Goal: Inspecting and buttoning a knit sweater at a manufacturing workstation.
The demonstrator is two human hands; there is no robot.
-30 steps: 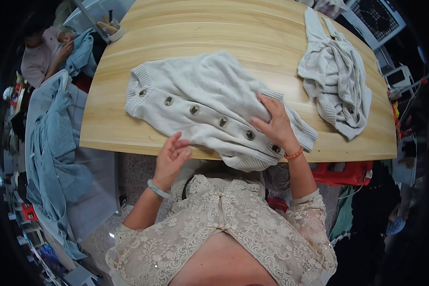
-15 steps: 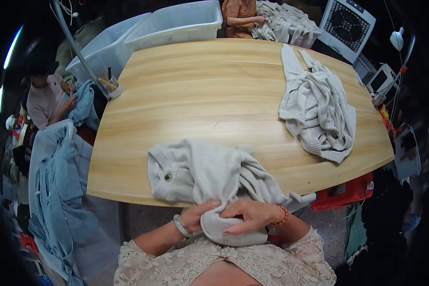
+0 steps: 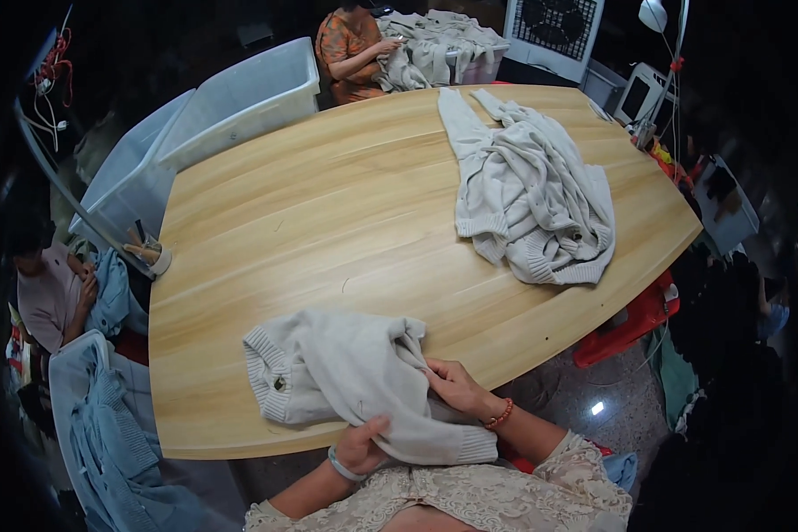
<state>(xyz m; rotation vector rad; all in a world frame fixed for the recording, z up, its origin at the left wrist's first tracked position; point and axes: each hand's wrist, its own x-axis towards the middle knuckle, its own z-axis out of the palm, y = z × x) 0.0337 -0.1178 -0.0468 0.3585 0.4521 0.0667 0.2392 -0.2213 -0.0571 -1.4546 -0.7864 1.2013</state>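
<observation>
A pale grey knitted sweater lies bunched at the table's near edge, with a ribbed band at its left end and a ribbed cuff hanging over the edge near my lap. My left hand grips the near edge of the sleeve, thumb on top and the other fingers partly under the cloth. Farther right, my right hand pinches the sweater's right side, its fingertips partly hidden in the folds. Another pale grey knitted garment rests crumpled on the table's far right part.
The wooden table has a curved edge. Pale plastic bins stand behind it, and a pen cup at its left. Blue knitwear fills a bin at left. Two people handle garments nearby. A red stool is at right.
The view has shifted, so the table looks tilted. My right hand has left the ribbed end by my lap and moved up to the sweater's right side; the sleeve now lies straighter, cuff rightward.
</observation>
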